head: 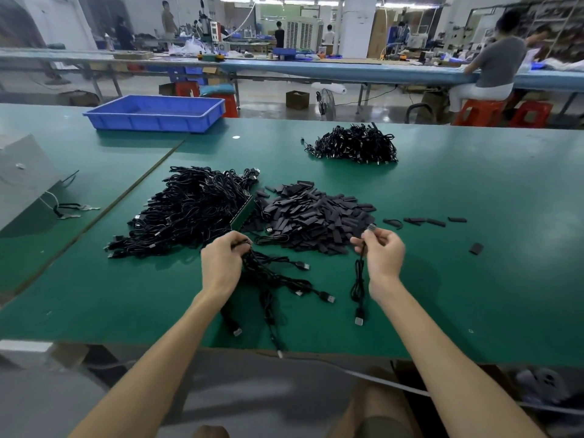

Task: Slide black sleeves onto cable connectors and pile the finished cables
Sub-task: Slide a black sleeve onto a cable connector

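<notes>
Factory hall, green bench (474, 200). Right hand (380, 248) pinches 1 cable (357, 286) just below its connector (370, 227); the rest hangs limp. Left hand (221, 260) curls its fingers round a bunch of cables (268, 273) trailing on the bench. Sleeve heap (316, 213) lies just beyond both hands, the probable finished pile (355, 143) farther back. Assessment: cable light and floppy; take hold at the rigid connector.

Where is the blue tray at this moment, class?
In the head view the blue tray sits far left on the green table, beyond the large cable heap, left of the smaller pile.
</notes>
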A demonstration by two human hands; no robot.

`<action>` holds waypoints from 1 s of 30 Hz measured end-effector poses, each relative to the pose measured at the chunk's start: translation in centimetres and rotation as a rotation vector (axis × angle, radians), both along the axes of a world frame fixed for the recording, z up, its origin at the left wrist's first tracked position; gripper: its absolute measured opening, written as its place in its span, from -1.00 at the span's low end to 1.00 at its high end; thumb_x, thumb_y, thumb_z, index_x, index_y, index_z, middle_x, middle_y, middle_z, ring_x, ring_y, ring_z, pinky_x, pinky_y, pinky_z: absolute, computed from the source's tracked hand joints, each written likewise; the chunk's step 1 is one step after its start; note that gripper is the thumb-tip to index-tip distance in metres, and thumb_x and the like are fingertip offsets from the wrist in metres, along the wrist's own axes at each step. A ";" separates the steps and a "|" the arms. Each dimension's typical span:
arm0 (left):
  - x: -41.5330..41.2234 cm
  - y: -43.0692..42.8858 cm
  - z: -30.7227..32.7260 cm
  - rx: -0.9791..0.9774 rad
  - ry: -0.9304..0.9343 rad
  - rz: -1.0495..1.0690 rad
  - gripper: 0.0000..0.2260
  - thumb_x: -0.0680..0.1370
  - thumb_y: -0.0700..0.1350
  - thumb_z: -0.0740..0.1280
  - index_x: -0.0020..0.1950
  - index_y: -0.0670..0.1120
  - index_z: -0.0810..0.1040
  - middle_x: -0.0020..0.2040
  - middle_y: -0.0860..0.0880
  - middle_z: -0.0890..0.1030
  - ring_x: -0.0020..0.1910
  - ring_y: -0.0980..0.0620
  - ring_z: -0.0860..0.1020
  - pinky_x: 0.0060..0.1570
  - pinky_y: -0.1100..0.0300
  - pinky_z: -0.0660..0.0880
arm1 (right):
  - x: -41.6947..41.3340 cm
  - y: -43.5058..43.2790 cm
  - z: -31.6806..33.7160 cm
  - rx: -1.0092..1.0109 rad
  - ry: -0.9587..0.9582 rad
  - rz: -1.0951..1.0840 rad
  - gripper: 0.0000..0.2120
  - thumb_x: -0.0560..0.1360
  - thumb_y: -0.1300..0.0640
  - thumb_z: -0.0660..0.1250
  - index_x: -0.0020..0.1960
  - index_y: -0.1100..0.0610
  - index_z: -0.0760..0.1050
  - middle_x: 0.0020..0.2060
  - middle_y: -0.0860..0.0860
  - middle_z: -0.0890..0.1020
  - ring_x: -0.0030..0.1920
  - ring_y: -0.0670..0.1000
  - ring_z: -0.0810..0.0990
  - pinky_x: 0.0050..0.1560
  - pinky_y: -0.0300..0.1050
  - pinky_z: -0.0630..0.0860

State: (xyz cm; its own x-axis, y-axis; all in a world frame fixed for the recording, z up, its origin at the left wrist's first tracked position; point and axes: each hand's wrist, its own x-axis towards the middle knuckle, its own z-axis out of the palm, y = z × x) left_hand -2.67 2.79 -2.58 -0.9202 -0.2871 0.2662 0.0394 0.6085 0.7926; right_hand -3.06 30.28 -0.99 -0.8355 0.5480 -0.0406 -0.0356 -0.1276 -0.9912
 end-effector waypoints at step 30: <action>-2.1 4.2 0.8 -0.846 0.093 -0.366 -0.81 0.66 -0.17 0.25 0.19 0.00 0.60 0.12 0.04 0.58 0.17 -0.01 0.51 0.28 0.04 0.28 | 1.9 -0.7 -4.7 0.276 0.065 0.245 -0.89 0.61 0.19 0.42 0.01 0.03 0.70 0.03 0.05 0.71 -0.05 -0.11 0.72 -0.10 -0.24 0.62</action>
